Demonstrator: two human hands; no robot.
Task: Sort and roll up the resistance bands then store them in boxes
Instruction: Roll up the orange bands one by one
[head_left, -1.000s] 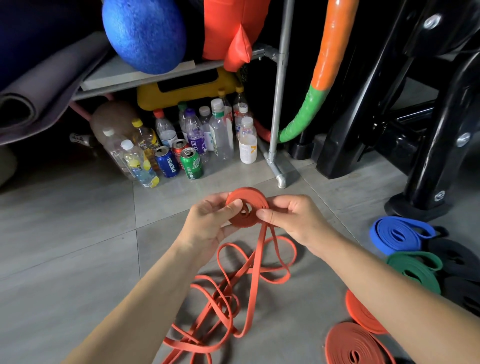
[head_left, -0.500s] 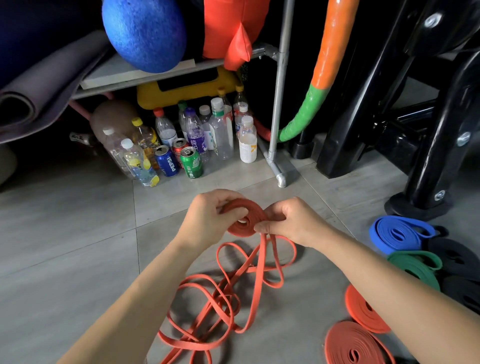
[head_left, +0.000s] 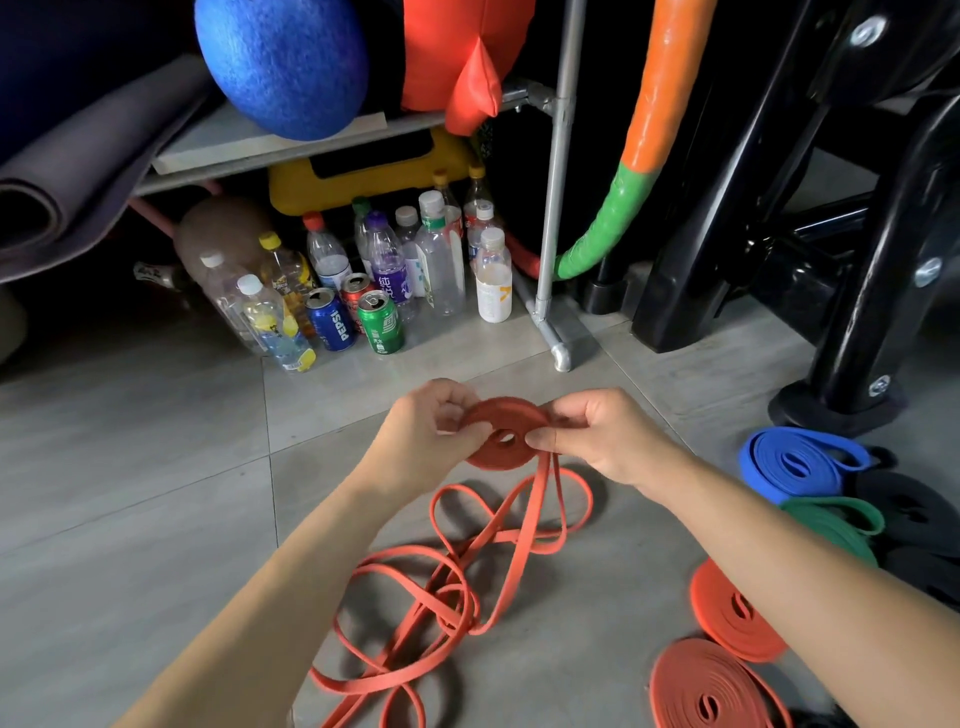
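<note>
A partly rolled orange resistance band (head_left: 506, 431) is held flat between both hands above the tiled floor. My left hand (head_left: 426, 441) pinches its left side and my right hand (head_left: 602, 436) pinches its right side. The band's loose tail (head_left: 457, 582) trails down in tangled loops onto the floor. At the right lie rolled bands: two orange coils (head_left: 727, 618) (head_left: 711, 691), a blue one (head_left: 795, 465), a green one (head_left: 831, 525) and black ones (head_left: 914, 514). My right forearm hides part of them. No box is in view.
Several plastic bottles and drink cans (head_left: 363, 291) stand under a metal shelf (head_left: 556, 208) straight ahead. A blue ball (head_left: 283, 62) and rolled mats (head_left: 78, 171) rest on the shelf. Black gym machine legs (head_left: 852, 270) stand at the right.
The coil has tilted from facing me to lying flatter, and dropped a little. Both hands turned it and took in more band; the loose loops on the floor shifted slightly.
</note>
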